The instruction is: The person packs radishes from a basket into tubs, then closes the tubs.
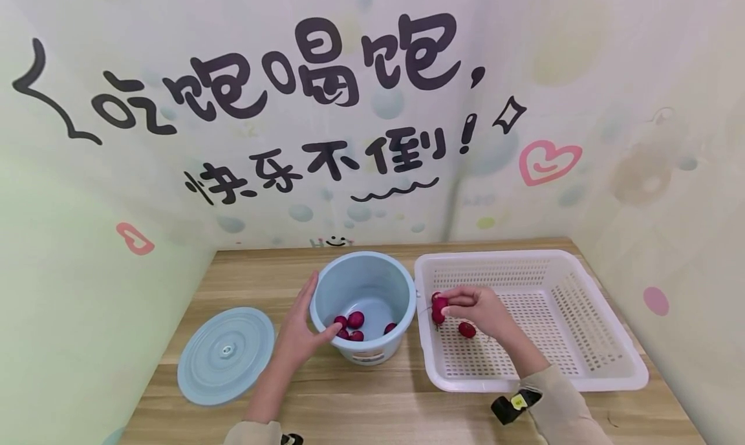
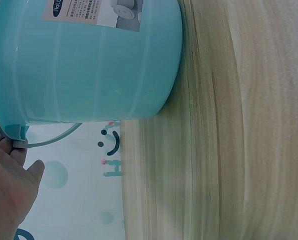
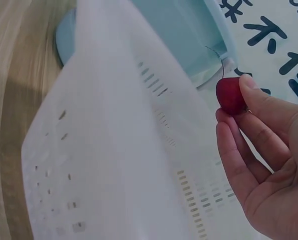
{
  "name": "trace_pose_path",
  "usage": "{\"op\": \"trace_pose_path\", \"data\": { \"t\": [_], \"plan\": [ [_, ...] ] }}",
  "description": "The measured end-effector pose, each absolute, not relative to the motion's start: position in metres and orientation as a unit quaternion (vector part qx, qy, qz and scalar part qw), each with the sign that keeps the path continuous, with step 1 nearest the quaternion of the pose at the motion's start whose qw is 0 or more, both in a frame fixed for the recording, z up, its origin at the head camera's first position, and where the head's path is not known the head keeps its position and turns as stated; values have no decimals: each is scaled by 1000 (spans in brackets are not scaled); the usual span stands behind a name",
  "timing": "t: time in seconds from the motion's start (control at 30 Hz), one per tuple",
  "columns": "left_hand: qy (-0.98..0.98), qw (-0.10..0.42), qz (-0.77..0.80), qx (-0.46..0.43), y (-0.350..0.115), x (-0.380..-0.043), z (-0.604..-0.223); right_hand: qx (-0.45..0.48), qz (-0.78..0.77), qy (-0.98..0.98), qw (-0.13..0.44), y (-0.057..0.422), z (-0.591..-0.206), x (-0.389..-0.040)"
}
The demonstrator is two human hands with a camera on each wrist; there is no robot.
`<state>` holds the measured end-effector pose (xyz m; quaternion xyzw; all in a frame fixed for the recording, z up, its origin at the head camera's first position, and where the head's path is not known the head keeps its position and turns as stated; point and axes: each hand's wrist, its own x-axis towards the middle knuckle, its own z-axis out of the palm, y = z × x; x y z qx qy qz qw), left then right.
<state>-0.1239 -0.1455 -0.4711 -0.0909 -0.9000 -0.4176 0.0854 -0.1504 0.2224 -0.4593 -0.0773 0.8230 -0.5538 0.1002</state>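
A light blue bucket (image 1: 367, 280) stands upright on the wooden table, with several red radishes (image 1: 356, 319) at its bottom. My left hand (image 1: 299, 335) grips its left side, thumb over the rim; in the left wrist view the fingers are at the handle joint. Over the left end of a white perforated basket (image 1: 532, 385), my right hand (image 1: 480, 309) pinches a radish (image 3: 230, 95) between thumb and fingertips. Its thin root points up in the right wrist view. Another radish (image 1: 467, 330) lies on the basket floor, and more red shows beside the held one.
A round blue lid (image 1: 227, 350) lies flat on the table (image 1: 378, 412), left of the bucket. The bucket's thin handle (image 2: 56, 138) hangs on its far side. Bucket and basket stand close together. A printed wall (image 1: 349, 128) rises behind the table.
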Motion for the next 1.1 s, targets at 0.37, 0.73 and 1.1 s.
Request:
{"op": "trace_pose_path", "data": {
  "t": [0.37,0.73,1.1],
  "plan": [
    [-899,82,-421,-89,-146,-124,-471,-79,-568,814,91,217,-441,-151],
    [-899,88,-419,-95,-146,-124,-471,-106,-566,814,74,202,-430,-153],
    [-898,93,-420,-97,-146,-124,-469,-136,-566,811,55,185,-427,-155]
  ]
}}
